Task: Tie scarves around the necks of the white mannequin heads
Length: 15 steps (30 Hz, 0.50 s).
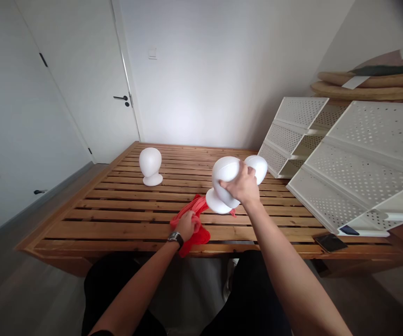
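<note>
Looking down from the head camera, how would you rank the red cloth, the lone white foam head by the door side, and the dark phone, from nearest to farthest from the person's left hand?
From the left hand:
1. Red cloth: gripped in that hand.
2. Lone white foam head: standing farther back on the left of the slatted wooden platform.
3. Dark phone: far right, at the near edge.

Open slatted bed frame [124, 205] lies free across the left and centre, broken only by a lone white foam head [150, 166], while tilted perforated shelving [355, 158] and a dark phone [330, 242] crowd the right side.
</note>
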Each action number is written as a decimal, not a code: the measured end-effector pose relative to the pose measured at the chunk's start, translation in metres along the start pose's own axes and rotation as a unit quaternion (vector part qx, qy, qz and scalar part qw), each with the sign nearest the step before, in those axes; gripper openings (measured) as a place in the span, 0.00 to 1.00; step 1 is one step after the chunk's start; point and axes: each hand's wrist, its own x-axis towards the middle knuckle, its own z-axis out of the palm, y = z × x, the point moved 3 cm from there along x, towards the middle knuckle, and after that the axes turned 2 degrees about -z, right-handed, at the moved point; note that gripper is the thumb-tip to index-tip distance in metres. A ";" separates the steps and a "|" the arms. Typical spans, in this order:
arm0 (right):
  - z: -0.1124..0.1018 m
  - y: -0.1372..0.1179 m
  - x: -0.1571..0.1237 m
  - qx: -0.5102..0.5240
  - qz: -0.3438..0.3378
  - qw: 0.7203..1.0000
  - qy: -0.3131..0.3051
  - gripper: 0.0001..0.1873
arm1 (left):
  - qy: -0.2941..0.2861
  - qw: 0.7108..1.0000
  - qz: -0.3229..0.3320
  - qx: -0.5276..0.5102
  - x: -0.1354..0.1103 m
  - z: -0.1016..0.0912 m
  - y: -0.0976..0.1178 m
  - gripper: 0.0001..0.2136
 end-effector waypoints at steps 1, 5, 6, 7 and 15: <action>-0.013 -0.001 0.001 0.000 -0.004 1.000 0.017 0.61 | -0.028 1.000 -0.008 -0.007 0.008 0.010 0.009 0.22; -0.052 -0.014 -0.011 -0.001 -0.022 0.997 0.073 0.59 | -0.013 0.999 -0.052 0.008 0.016 0.021 0.035 0.49; -0.056 -0.020 -0.017 0.000 -0.022 0.996 0.086 0.59 | 0.028 0.998 -0.055 0.000 0.013 0.017 0.042 0.53; -0.058 -0.026 -0.023 0.003 -0.019 0.995 0.097 0.59 | 0.073 0.996 -0.049 -0.014 0.008 0.013 0.050 0.55; -0.014 -0.079 -0.066 0.085 0.066 0.993 0.044 0.60 | 0.267 0.963 -0.020 -0.002 -0.008 -0.007 0.084 0.54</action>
